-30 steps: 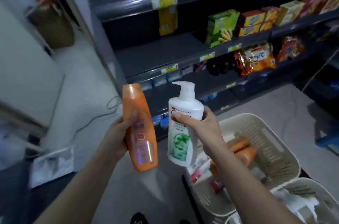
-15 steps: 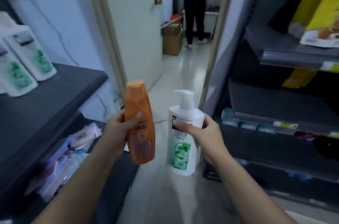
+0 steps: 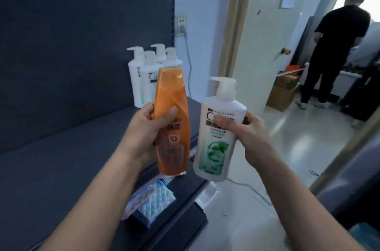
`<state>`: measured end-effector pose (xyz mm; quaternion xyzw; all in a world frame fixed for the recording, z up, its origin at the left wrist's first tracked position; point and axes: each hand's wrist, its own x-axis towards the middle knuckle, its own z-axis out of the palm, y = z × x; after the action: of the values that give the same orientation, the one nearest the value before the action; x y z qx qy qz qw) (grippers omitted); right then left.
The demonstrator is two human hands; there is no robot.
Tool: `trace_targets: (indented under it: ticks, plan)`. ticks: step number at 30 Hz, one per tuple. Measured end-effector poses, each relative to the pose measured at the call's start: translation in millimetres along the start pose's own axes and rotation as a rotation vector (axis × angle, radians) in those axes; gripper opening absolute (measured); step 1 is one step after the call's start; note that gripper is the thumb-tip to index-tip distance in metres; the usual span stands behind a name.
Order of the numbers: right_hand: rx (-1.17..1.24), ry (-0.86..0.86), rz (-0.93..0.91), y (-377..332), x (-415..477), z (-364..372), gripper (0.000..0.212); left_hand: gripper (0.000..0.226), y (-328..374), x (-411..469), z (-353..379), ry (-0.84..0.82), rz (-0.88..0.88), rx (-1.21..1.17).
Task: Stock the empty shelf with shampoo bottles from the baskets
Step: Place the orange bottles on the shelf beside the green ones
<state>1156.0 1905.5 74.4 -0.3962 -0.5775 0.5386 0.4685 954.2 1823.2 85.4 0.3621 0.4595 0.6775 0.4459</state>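
1. Orange translucent plastic shampoo bottle (image 3: 173, 148), flat-sided. Held in the air above the shelf's front edge. Long axis close to upright, cap end at 12 o'clock, base at 6 o'clock, label facing the camera.
2. Left grip (image 3: 148, 127): closed around the orange bottle at mid-height, thumb across the label, fingers behind.
3. White plastic pump bottle with a green leaf label (image 3: 216, 148). Held in the air at 3 o'clock of the orange bottle, just beside it; contact between the two cannot be told. Long axis tilted, pump head toward 1 o'clock, base toward 7 o'clock; spout points to 9 o'clock.
4. Right grip (image 3: 248, 137): closed around the white bottle's shoulder, thumb on the front label.
5. Dark grey shelf board with a matching back panel (image 3: 61, 158), at 9 o'clock of both grips.
6. Four white pump bottles in a cluster (image 3: 144, 78), standing upright on the shelf's far right corner, at 12 o'clock of the left grip. Visible spouts point to 9 o'clock.
7. Pale blue quilted packets (image 3: 152, 199), on a lower shelf, at 6 o'clock of the orange bottle.
8. White wall socket with a plugged grey cable (image 3: 181, 25), at 12 o'clock of the cluster.
9. Cream door (image 3: 265, 35), open, at 1 o'clock.
10. Person in black clothing (image 3: 337, 49), standing beyond the doorway at 2 o'clock, back turned.
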Motion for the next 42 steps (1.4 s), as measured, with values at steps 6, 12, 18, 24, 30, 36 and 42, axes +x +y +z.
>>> trace_targets:
  ticks: [6, 12, 18, 24, 30, 36, 42]
  plan:
    - [0.036, -0.146, -0.048, -7, 67, 43, 0.056, 0.043, 21, 24, -39, 0.193, 0.064, 0.041]
    - [0.106, -0.313, -0.061, 0, 133, 68, 0.020, 0.055, 25, 45, -65, 0.379, 0.087, 0.085]
    - [0.088, -0.456, -0.018, 24, 192, 84, 0.048, 0.042, 18, 69, -72, 0.534, 0.097, 0.093]
    - [0.065, -0.560, 0.017, 45, 240, 85, 0.043, 0.040, 6, 93, -71, 0.620, 0.129, 0.092]
    - [0.061, -0.649, 0.019, 51, 278, 82, 0.076, 0.040, -5, 113, -67, 0.689, 0.138, 0.097]
    - [-0.107, -0.689, -0.056, 54, 299, 75, 0.053, 0.022, -15, 130, -69, 0.754, 0.153, 0.114]
    - [-0.199, -0.671, -0.154, 72, 290, 80, 0.069, 0.028, -20, 139, -77, 0.791, 0.148, 0.141]
